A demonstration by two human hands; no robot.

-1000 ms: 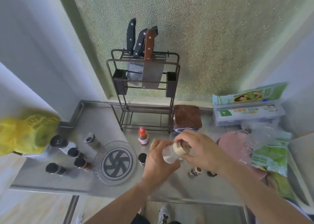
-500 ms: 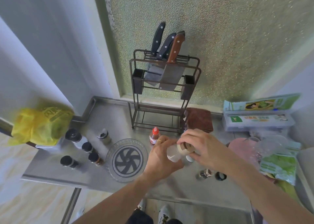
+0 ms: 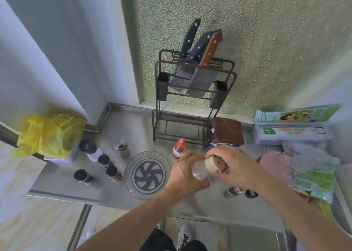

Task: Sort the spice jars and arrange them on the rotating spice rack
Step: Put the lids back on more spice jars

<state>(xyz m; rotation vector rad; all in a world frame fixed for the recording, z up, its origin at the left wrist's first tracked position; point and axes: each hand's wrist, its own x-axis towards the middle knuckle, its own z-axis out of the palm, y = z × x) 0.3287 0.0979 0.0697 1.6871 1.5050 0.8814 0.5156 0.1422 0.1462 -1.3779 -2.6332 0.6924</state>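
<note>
Head view: little changed over the last second, only the camera drifting. Left hand (image 3: 185,176) still wrapped round a clear jar (image 3: 199,170), right hand (image 3: 231,167) still closed on its tan cap (image 3: 214,164), held just right of the empty rotating rack (image 3: 147,173). Nothing racked yet; dark-capped jars (image 3: 103,160) waiting left.

Steel worktop (image 3: 118,134): dark-capped spice jars (image 3: 103,160) and clear turntable (image 3: 148,174) left of left grip (image 3: 185,174); knife rack (image 3: 192,106), brown cloth (image 3: 228,131) beyond.
</note>
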